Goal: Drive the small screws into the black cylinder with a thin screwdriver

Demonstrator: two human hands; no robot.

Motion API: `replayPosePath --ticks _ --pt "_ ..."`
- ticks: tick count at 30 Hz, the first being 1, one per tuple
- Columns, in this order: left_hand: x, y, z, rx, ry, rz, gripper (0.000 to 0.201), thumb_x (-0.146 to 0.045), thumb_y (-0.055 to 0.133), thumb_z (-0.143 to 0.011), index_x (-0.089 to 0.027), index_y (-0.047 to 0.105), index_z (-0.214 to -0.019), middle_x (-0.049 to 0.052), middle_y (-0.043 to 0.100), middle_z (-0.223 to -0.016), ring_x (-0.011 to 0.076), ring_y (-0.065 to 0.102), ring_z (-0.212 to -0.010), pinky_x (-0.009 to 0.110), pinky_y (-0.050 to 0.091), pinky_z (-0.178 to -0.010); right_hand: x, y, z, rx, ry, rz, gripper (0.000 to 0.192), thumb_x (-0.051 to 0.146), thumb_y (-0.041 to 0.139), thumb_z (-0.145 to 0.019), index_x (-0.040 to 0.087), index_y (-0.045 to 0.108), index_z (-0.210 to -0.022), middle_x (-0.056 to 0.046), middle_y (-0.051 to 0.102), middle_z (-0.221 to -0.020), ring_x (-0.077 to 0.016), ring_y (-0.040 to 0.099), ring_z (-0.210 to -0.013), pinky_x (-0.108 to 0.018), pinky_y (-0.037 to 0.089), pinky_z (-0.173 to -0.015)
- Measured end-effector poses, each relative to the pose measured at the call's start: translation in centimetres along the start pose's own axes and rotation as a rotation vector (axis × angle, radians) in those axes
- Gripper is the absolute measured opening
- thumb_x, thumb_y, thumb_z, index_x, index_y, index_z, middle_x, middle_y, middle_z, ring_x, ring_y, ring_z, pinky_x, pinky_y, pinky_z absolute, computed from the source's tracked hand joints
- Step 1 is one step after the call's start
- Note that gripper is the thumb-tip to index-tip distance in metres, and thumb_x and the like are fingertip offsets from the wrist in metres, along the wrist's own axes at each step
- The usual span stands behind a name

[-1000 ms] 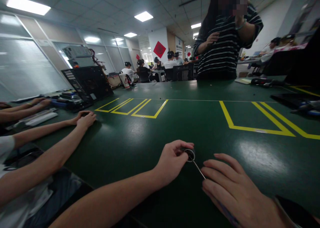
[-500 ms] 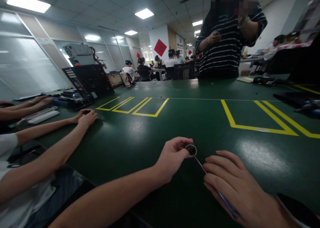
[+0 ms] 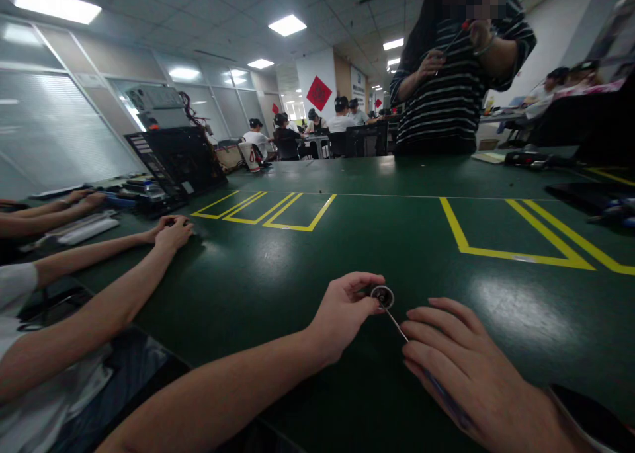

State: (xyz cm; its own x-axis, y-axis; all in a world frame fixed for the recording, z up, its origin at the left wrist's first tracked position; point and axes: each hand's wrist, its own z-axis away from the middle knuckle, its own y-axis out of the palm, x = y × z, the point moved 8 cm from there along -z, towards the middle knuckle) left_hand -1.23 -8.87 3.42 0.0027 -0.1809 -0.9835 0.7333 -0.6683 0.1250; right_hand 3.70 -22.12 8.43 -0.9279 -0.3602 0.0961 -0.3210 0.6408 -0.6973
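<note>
My left hand (image 3: pixel 343 311) pinches a small round metal-rimmed part (image 3: pixel 382 297) between thumb and fingers, holding it on the dark green table (image 3: pixel 278 268). My right hand (image 3: pixel 469 370) lies just to the right and holds a thin screwdriver (image 3: pixel 397 325). The screwdriver's metal shaft runs up and left, and its tip meets the round part. Most of the handle is hidden under my fingers.
A neighbour's arms rest on the table at left, hands (image 3: pixel 171 231) together. A black open computer case (image 3: pixel 173 162) stands at the far left. A person in a striped shirt (image 3: pixel 449 102) stands across the table holding a tool. Yellow tape outlines (image 3: pixel 516 241) mark the surface.
My hands with the round part and screwdriver sit slightly higher in the view than before. The standing person has lifted a tool between both hands.
</note>
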Motion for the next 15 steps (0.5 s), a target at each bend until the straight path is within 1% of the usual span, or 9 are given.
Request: replayPosePath --ticks 3,8,13,15 --pt "0.03 0.04 0.05 0.006 -0.007 0.007 0.031 -0.002 0.061 -0.062 -0.014 0.065 -0.091 0.004 0.067 -0.085 0.0154 0.061 -0.081 0.031 0.050 -0.077 0.06 -0.27 -0.26 0.004 -0.017 0.019 0.023 0.017 0.040 -0.089 0.020 0.063 -0.088 -0.002 0.069 -0.087 -0.0175 0.058 -0.090 -0.040 0.037 -0.091" --pt "0.16 0.09 0.04 0.007 -0.026 0.031 0.028 -0.005 0.061 -0.065 -0.013 0.064 -0.092 0.005 0.066 -0.085 0.0147 0.061 -0.079 0.032 0.050 -0.077 0.10 -0.44 -0.46 0.037 -0.063 0.018 0.018 0.016 0.047 -0.085 0.019 0.063 -0.093 -0.001 0.069 -0.089 -0.0169 0.059 -0.089 -0.037 0.039 -0.089" --pt "0.02 0.11 0.06 -0.002 -0.030 0.028 0.029 -0.002 0.060 -0.065 -0.012 0.064 -0.092 0.005 0.066 -0.085 0.0139 0.061 -0.077 0.031 0.050 -0.076 -0.05 -0.34 -0.29 0.029 -0.048 -0.007 0.017 0.016 0.048 -0.085 0.019 0.063 -0.092 -0.002 0.069 -0.089 -0.0174 0.059 -0.089 -0.038 0.038 -0.090" --pt "-0.06 0.09 0.06 -0.005 -0.028 0.024 0.029 -0.003 0.060 -0.065 -0.012 0.064 -0.092 0.005 0.066 -0.086 0.0143 0.061 -0.078 0.032 0.051 -0.077 -0.04 -0.36 -0.20 0.007 -0.038 -0.021 0.017 0.016 0.048 -0.085 0.018 0.063 -0.092 -0.002 0.069 -0.089 -0.0173 0.059 -0.089 -0.038 0.037 -0.090"
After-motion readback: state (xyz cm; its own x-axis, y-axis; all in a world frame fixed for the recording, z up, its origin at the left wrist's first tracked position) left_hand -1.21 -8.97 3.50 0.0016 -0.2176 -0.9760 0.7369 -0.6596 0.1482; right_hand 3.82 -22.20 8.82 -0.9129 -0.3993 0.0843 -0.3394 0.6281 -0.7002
